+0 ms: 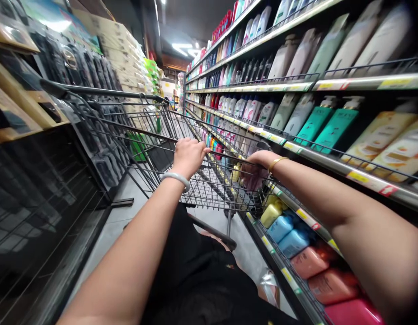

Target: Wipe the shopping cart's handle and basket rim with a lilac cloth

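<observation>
On the far left, dark display panels point(35, 216) and hanging packaged goods point(80, 63), blurred and hard to read. Just right of them, a wire shopping cart point(134, 131) tilted in the aisle, basket open, with a green item point(138, 145) seen through the mesh at its front. Along the cart's near edge, the handle bar point(225, 158) running from left down to right. Left hand point(188, 155) wrapped over the handle bar, fingers curled shut around it, a pale bangle point(176, 178) on the wrist. Further right, right hand point(258, 169) clamped on the same bar near its right end, knuckles up, a gold bracelet point(276, 163) at the wrist. Below the arms, black clothing point(195, 280) and a sandalled foot point(269, 289) on the pale floor point(114, 225). To the right, long store shelves point(331, 164) with price tags, close beside the cart: teal pump bottles point(331, 126) at mid height, cream bottles point(392, 144) beside them, white and grey bottles point(297, 54) above. On the low shelf, yellow bottles point(273, 212), then blue bottles point(288, 234), then red and pink ones point(327, 280) nearest.
</observation>
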{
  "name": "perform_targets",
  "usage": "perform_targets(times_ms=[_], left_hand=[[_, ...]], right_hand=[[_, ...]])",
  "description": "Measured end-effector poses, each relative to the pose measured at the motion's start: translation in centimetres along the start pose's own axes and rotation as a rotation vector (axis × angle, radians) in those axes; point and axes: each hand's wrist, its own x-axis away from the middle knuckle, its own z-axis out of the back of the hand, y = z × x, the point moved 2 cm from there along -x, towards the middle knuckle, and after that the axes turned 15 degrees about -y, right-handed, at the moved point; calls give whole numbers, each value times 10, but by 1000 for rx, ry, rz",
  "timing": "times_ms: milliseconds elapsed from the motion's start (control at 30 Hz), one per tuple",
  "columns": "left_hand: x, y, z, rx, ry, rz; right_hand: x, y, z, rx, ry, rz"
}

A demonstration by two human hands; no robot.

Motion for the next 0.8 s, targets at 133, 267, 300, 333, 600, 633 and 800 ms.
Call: perform_targets(times_ms=[133, 267, 300, 333, 600, 633, 800], left_hand=[[0, 0, 1, 31, -15, -1], [0, -2, 0, 61, -2, -3], [1, -1, 1, 58, 0, -3], [1, -1, 1, 50, -2, -1], [1, 0, 1, 30, -2, 4], [1, 0, 1, 30, 1, 4], [2, 0, 1, 11, 9, 1]], right_hand=[[13, -1, 14, -101, -140, 300], [16, -2, 22, -190, -115, 518], [13, 1, 18, -160, -138, 438], [9, 4, 13, -115, -163, 325], [-4, -17, 5, -19, -164, 285], [-5, -26, 9, -45, -143, 394], [-20, -69, 18, 90, -114, 484]])
